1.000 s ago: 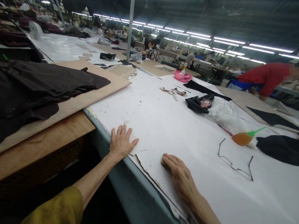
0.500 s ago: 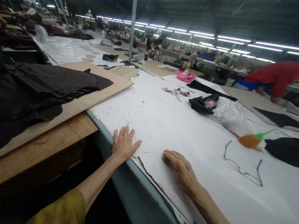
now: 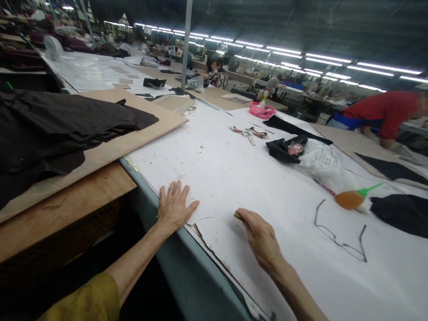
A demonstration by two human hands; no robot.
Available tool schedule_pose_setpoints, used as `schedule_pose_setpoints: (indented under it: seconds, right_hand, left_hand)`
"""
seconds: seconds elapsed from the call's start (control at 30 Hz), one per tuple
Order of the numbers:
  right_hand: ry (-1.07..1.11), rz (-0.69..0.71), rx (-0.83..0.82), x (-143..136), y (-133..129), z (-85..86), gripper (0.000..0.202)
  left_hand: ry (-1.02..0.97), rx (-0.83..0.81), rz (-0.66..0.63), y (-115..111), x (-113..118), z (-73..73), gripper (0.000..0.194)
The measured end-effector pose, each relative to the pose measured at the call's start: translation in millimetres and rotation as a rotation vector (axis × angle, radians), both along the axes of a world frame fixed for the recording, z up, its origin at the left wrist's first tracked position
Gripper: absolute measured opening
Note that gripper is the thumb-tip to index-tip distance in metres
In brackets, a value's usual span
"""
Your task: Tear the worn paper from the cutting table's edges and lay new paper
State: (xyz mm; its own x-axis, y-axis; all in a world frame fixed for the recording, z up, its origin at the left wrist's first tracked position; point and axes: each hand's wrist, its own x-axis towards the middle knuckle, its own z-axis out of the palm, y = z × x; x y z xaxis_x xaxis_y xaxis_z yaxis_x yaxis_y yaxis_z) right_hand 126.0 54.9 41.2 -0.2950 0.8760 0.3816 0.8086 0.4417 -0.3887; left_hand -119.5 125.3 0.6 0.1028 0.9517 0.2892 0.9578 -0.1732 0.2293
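Observation:
My left hand [image 3: 175, 207] lies flat on the white sheet [image 3: 208, 176] covering the table, close to its left edge, fingers spread and holding nothing. To the right, my right hand [image 3: 262, 236] is closed around a small tan, block-like piece [image 3: 238, 215]. Only one end of that piece shows past the fingers, and I cannot tell its kind. A ragged tear with a dark edge [image 3: 208, 246] runs along the sheet's border between the hands. Small dark specks dot the sheet beyond my left hand.
Eyeglasses [image 3: 339, 239], an orange squeeze bottle [image 3: 350, 199] with a green nozzle, black cloth [image 3: 413, 215] and a clear plastic bag [image 3: 320, 161] lie to the right. Dark fabric [image 3: 47, 123] is piled on a board at left. A pink basket [image 3: 261, 109] stands farther back. A person in red [image 3: 386, 110] bends over at right.
My right hand has turned slightly, and more of the tan piece shows at its fingertips. My left hand stays flat on the sheet. The whole view has shifted a little.

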Motion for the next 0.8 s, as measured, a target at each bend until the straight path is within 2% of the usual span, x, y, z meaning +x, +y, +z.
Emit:
schedule_pose_setpoints:
  seconds: [0.1, 0.3, 0.4, 0.5, 0.57, 0.63, 0.73, 0.8]
  right_hand:
    - [-0.073, 0.038, 0.025, -9.3, 5.1, -10.2, 0.038]
    - [-0.267, 0.015, 0.078, 18.1, -48.1, -41.9, 0.052]
    - [-0.256, 0.056, 0.063, 22.1, -53.1, -36.0, 0.052]
    - [-0.110, 0.047, 0.027, -4.1, -30.3, -9.9, 0.043]
    - [-0.055, 0.026, 0.030, -32.6, -2.9, 7.9, 0.036]
    - [-0.098, 0.004, 0.018, -58.9, 29.5, 17.0, 0.029]
    - [-0.157, -0.035, 0.023, -80.2, 70.5, 10.5, 0.023]
    - [-0.179, -0.061, 0.029, -82.7, 82.0, -0.7, 0.020]
  left_hand:
    - [-0.005, 0.020, -0.002, 0.4, 0.6, 0.4, 0.054]
    - [-0.023, 0.062, 0.012, 0.7, 1.6, -0.7, 0.048]
    - [-0.035, 0.087, 0.025, 1.0, 1.1, -0.1, 0.041]
    - [-0.052, 0.109, 0.031, 0.5, -0.6, 0.7, 0.032]
    - [-0.065, 0.124, 0.029, -0.5, -2.4, 0.4, 0.029]
    - [-0.075, 0.142, 0.017, -1.2, -4.6, -1.1, 0.030]
    - [-0.082, 0.180, -0.013, 0.3, -7.7, -6.0, 0.031]
    - [-0.084, 0.205, -0.026, 2.6, -9.3, -10.2, 0.032]
